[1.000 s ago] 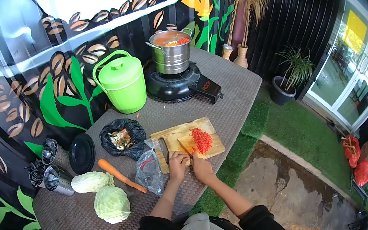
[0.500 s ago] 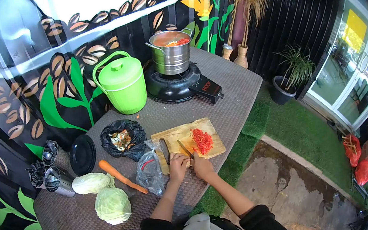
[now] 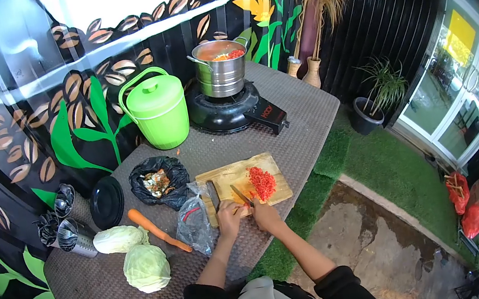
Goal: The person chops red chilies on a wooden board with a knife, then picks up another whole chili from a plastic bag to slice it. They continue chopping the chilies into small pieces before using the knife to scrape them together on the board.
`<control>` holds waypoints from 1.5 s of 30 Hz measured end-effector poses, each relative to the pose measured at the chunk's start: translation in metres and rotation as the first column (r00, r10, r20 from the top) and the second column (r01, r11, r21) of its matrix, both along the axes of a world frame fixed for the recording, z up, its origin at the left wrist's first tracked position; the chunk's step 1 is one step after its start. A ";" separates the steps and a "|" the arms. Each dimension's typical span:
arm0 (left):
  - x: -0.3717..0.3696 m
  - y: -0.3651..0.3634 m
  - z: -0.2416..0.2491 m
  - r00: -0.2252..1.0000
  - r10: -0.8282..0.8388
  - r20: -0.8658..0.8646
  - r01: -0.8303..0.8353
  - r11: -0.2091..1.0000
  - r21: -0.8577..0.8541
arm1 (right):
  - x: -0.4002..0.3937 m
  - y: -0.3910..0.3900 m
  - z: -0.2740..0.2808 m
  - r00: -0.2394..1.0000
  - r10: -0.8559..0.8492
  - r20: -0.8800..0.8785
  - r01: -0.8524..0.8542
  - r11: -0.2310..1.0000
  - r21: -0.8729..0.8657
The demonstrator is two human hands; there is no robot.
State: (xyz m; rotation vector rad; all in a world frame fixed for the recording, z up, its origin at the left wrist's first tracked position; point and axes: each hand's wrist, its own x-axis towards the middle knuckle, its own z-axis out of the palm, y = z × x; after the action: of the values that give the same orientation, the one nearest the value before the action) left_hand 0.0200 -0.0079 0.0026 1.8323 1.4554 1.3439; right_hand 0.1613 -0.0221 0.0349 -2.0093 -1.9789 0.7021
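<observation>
My right hand is closed round the handle of a knife, whose blade points up and left over the wooden cutting board. Beside it, at the board's near edge, my left hand is closed in a pinch. Small orange-red bits show by its fingertips, but what it holds is too small to make out. A heap of finely chopped red-orange vegetable lies on the board's right part, just beyond the knife. Left of the board is a crumpled clear plastic bag.
A carrot, two cabbages, a black bag of scraps and metal cutlery holders are to the left. Behind stand a green lidded bucket and a steel pot on a black stove.
My left hand has shifted slightly left, and its fingers have parted a little from the knife. The knife stays in my right hand, its blade turned slightly. The view has moved a touch.
</observation>
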 end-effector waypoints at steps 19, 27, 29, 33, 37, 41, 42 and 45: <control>-0.003 0.016 -0.010 0.998 -0.071 -0.003 0.071 0.997 -0.011 | 0.006 -0.012 -0.014 0.998 -0.056 0.042 0.050 0.989 0.137; -0.003 0.016 -0.011 0.997 -0.044 -0.061 0.047 0.997 0.055 | 0.005 -0.013 -0.013 0.998 -0.053 0.040 0.049 0.995 0.088; -0.001 0.017 -0.012 0.998 -0.038 -0.051 0.041 0.998 0.056 | 0.004 -0.012 -0.013 0.998 -0.049 0.046 0.044 0.993 0.109; 0.004 0.014 -0.008 0.998 0.007 -0.059 -0.007 1.000 0.010 | -0.001 -0.018 -0.018 0.995 -0.079 0.065 0.070 0.990 0.121; 0.004 0.014 -0.006 0.995 0.014 -0.097 -0.013 1.000 0.004 | -0.008 -0.010 -0.016 0.990 -0.115 0.081 0.115 0.993 0.004; 0.002 0.011 -0.004 0.996 0.014 -0.090 -0.013 1.000 0.014 | -0.005 0.009 -0.006 0.996 -0.054 0.070 0.051 0.998 0.042; 0.003 0.011 -0.003 0.996 0.011 -0.088 -0.010 1.000 0.010 | 0.000 0.010 -0.004 0.997 -0.032 0.064 0.031 0.999 0.014; 0.003 0.010 0.000 0.996 0.011 -0.084 -0.010 1.000 0.010 | 0.010 0.006 -0.004 0.997 0.005 0.078 -0.007 1.000 0.029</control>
State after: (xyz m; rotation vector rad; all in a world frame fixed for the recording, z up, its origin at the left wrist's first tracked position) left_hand 0.0226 0.0019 0.0023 1.9110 1.5053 1.2942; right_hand 0.1716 -0.0162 0.0307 -2.0441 -2.0268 0.6016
